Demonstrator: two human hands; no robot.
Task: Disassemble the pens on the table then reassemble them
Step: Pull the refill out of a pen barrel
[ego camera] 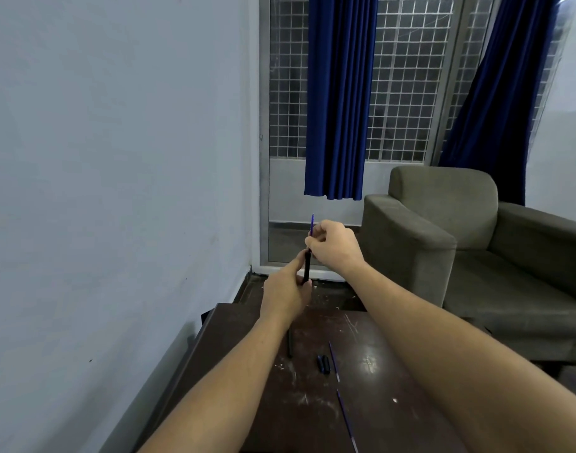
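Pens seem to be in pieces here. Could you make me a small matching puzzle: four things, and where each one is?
Things:
1. black barrel
2. blue refill
3. pen caps
4. armchair

Places:
A. lying on the table, between the forearms
B. on the floor, right of the table
C. held upright in the left hand
D. pinched by the right hand, sticking up from the barrel

Pairs: 1-C, 2-D, 3-A, 4-B
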